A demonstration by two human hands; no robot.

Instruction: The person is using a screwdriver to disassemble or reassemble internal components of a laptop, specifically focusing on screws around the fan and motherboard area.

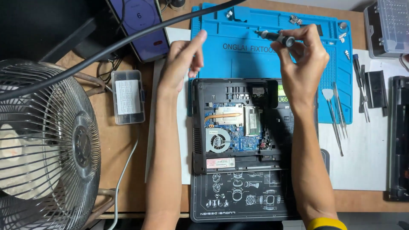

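At nine o'clock a wire-caged desk fan [47, 140] fills the edge of the wooden bench, likely parked there to cool the person rather than the work. Dead centre, an opened laptop base [243, 123] lies bottom-up with its cover off, so the cooling fan [218, 140], copper heat pipe [225, 115] and blue board face upward within easy reach. Behind it at twelve o'clock a blue silicone repair mat [238, 55] catches loose screws [295, 19]. Toward three o'clock, spudgers and tweezers [336, 110] lie lined up, ready to hand. At ten o'clock sits a small clear parts box [128, 97]. Above the mat, the right hand [300, 64] pinches a precision screwdriver [277, 37] by its handle, held level; the left hand [181, 59] hovers half-curled, empty.
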